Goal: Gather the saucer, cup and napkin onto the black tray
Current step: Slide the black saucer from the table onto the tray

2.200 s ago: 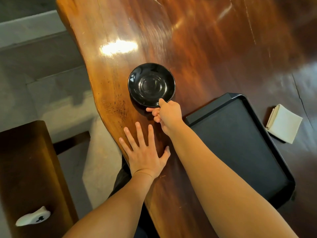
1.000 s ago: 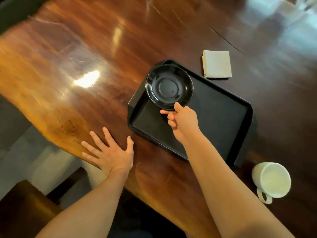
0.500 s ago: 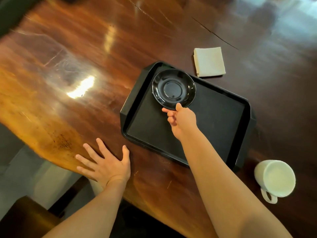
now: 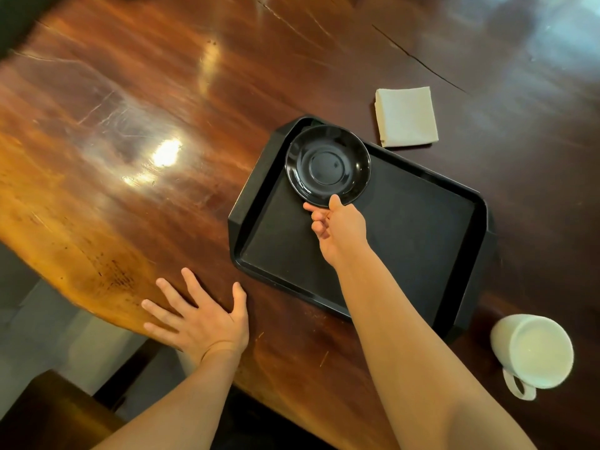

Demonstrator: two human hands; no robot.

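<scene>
Glossy reddish wooden table [image 4: 136, 102], seen from above. A person's right hand [image 4: 341, 233] pinches the near rim of a black saucer [image 4: 328, 165] at the far left corner of a black tray [image 4: 406, 241], apparently setting it down. Next: let go, then fetch the white cup [image 4: 532, 350] beside the tray's near right corner, and the folded napkin [image 4: 406, 116] just beyond it. Left hand [image 4: 201, 319] lies spread flat on the table. Nothing blocks either reach.

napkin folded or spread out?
Folded. The napkin is a compact square with layered edges showing along its left side, lying on the wooden table just beyond the black tray, not on it.
</scene>
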